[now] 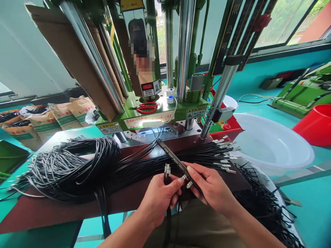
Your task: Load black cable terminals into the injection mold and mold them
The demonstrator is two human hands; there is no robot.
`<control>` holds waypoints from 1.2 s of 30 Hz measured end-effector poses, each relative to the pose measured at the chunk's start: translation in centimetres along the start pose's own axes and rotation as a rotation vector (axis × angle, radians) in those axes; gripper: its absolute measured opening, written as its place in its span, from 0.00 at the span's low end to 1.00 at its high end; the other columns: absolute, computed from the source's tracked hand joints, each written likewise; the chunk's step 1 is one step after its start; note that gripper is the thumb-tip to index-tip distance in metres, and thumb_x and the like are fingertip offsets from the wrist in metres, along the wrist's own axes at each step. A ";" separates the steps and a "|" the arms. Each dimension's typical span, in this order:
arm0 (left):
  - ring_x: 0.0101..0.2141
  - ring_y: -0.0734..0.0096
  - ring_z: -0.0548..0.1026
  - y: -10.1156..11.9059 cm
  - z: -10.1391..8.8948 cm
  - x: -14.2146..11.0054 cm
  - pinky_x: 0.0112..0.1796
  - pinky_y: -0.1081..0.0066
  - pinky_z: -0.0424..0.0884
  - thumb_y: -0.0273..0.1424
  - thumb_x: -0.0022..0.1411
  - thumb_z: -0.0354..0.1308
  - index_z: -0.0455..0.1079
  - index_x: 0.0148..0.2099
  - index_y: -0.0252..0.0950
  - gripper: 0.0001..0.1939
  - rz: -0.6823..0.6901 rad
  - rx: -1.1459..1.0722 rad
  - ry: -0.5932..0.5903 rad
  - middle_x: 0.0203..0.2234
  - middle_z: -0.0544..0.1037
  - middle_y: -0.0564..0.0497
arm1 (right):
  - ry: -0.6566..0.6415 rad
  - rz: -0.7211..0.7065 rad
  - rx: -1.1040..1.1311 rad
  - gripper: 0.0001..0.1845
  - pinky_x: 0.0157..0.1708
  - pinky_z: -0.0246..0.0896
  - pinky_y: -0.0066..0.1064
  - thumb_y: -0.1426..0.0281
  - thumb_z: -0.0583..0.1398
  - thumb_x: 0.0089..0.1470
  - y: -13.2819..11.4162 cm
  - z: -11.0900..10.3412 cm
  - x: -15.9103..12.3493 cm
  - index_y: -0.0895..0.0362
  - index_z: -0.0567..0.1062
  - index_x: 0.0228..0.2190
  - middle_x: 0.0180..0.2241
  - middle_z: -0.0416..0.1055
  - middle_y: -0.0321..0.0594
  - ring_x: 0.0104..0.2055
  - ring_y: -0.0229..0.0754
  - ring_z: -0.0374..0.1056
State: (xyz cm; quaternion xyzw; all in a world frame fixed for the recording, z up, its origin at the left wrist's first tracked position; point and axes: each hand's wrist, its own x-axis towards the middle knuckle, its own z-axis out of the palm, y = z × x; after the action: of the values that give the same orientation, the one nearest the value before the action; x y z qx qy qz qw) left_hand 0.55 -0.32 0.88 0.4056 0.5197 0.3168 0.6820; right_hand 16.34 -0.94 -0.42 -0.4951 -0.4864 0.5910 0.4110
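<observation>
My left hand (162,196) is closed around several black cables (168,177) whose silver metal connectors (167,168) stick up above the fingers. Its thumb and finger pinch another small connector (184,177) at the edge of a long dark slotted bar (172,155). That bar slants up and left toward the press, gripped near its lower end by my right hand (207,186). A further silver connector (189,185) sits against the bar beside the right fingers. Part of the bar's lower end is hidden by the right hand.
A green press (155,113) stands ahead, with red-handled scissors (147,107) on its ledge. Black cables (85,165) cover the brown board (57,213), connector ends (227,155) at right. Black scraps (266,213) fill a bag, lower right. A white tub (274,134) stands beyond.
</observation>
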 end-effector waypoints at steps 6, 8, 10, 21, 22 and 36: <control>0.13 0.85 0.58 0.0 0.0 0.1 0.13 0.80 0.52 0.41 0.48 0.65 0.65 0.27 0.33 0.17 -0.007 -0.053 0.005 0.17 0.68 0.57 | 0.003 -0.041 -0.045 0.30 0.09 0.47 0.21 0.52 0.54 0.57 0.4 0.0 0.0 0.57 0.70 0.54 0.18 0.61 0.32 0.14 0.32 0.55; 0.15 0.83 0.63 0.2 -0.2 0.0 0.16 0.79 0.60 0.40 0.47 0.67 0.67 0.29 0.32 0.18 -0.003 -0.084 0.008 0.19 0.69 0.55 | 0.017 -0.018 -0.019 0.30 0.08 0.46 0.21 0.52 0.53 0.58 0.6 -0.1 0.0 0.57 0.68 0.55 0.14 0.59 0.29 0.13 0.31 0.51; 0.21 0.79 0.68 0.5 -0.8 -0.2 0.23 0.76 0.68 0.38 0.46 0.68 0.70 0.33 0.30 0.18 0.005 -0.133 0.019 0.22 0.71 0.53 | 0.050 0.006 0.011 0.30 0.08 0.46 0.20 0.52 0.53 0.58 0.7 -0.3 0.0 0.57 0.68 0.55 0.14 0.58 0.28 0.13 0.30 0.50; 0.20 0.82 0.65 0.8 -1.2 0.0 0.20 0.79 0.63 0.34 0.51 0.65 0.68 0.38 0.33 0.14 -0.044 -0.292 -0.015 0.22 0.66 0.56 | 0.034 0.039 0.048 0.30 0.08 0.46 0.19 0.52 0.55 0.56 0.7 -0.6 -0.2 0.56 0.69 0.54 0.17 0.61 0.31 0.14 0.31 0.52; 0.18 0.82 0.63 0.7 -1.0 0.2 0.19 0.80 0.61 0.34 0.51 0.66 0.67 0.36 0.33 0.14 -0.039 -0.265 -0.013 0.20 0.66 0.57 | 0.034 0.041 0.044 0.30 0.08 0.46 0.19 0.52 0.55 0.56 0.7 -0.7 -0.2 0.56 0.69 0.54 0.16 0.61 0.31 0.13 0.31 0.51; 0.14 0.83 0.59 0.4 -0.5 0.9 0.17 0.79 0.53 0.41 0.51 0.63 0.63 0.26 0.33 0.17 -0.063 -0.109 -0.058 0.14 0.64 0.58 | -0.009 0.034 0.025 0.29 0.08 0.49 0.18 0.53 0.54 0.58 0.6 -0.8 -0.1 0.56 0.68 0.54 0.17 0.62 0.31 0.14 0.30 0.53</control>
State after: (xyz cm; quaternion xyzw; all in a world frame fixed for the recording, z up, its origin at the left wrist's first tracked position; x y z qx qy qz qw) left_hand 0.28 0.80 0.75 0.3603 0.4942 0.3111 0.7275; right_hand 17.14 -1.02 -1.02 -0.4957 -0.4723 0.6061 0.4048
